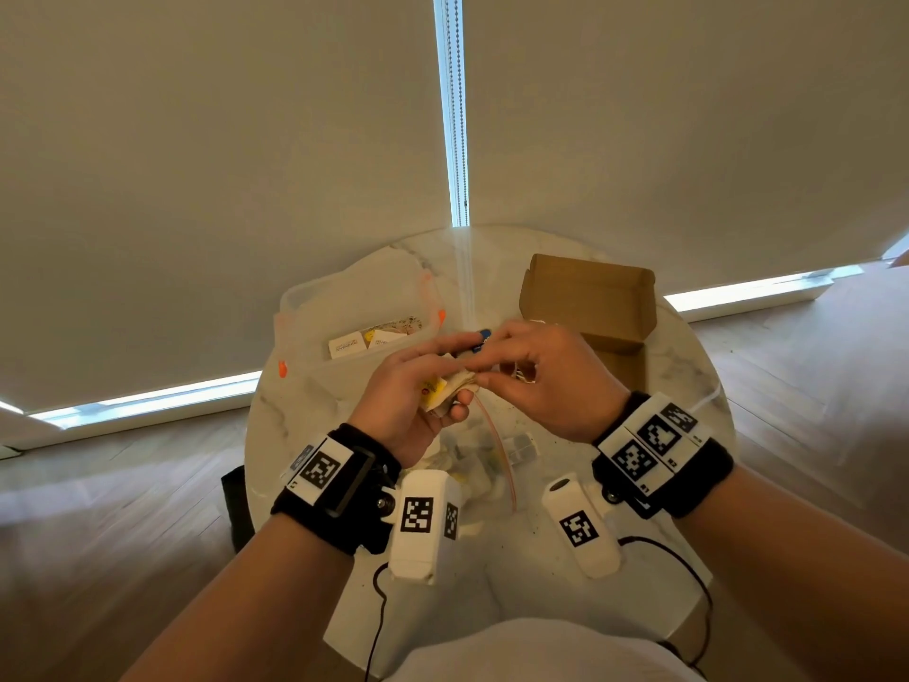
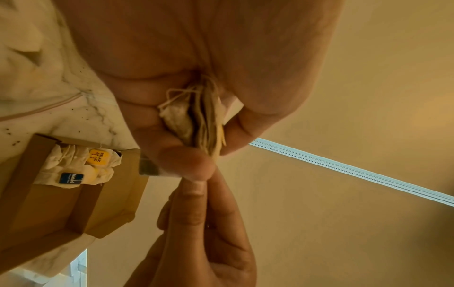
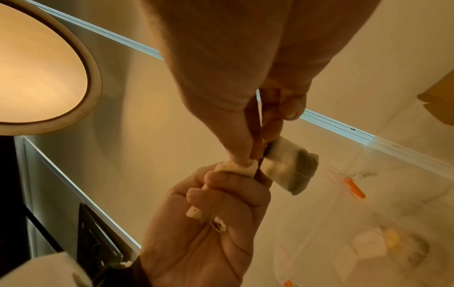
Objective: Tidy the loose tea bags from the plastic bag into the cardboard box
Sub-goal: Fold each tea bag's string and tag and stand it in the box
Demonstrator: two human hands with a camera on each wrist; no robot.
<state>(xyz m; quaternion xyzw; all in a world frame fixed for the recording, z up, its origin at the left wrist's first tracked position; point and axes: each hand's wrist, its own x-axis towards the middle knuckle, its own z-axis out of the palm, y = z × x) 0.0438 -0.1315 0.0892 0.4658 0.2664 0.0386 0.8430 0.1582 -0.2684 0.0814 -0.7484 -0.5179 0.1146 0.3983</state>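
Both hands meet above the round marble table (image 1: 679, 366). My left hand (image 1: 442, 386) grips a bundle of tea bags (image 1: 450, 386), seen edge-on with strings in the left wrist view (image 2: 196, 120). My right hand (image 1: 492, 371) pinches one tea bag (image 3: 287, 165) at the bundle's end; a blue tag (image 1: 483, 335) sticks out there. The open cardboard box (image 1: 590, 297) stands at the back right, with several tea bags (image 2: 78, 167) lying in one end. A clear plastic bag (image 1: 487, 465) with more tea bags lies under my hands.
A second clear bag (image 1: 354, 307) with orange marks and flat packets lies at the back left. Tea crumbs dot the marble (image 2: 81, 116). Window blinds hang close behind the table. Cables run over the near edge.
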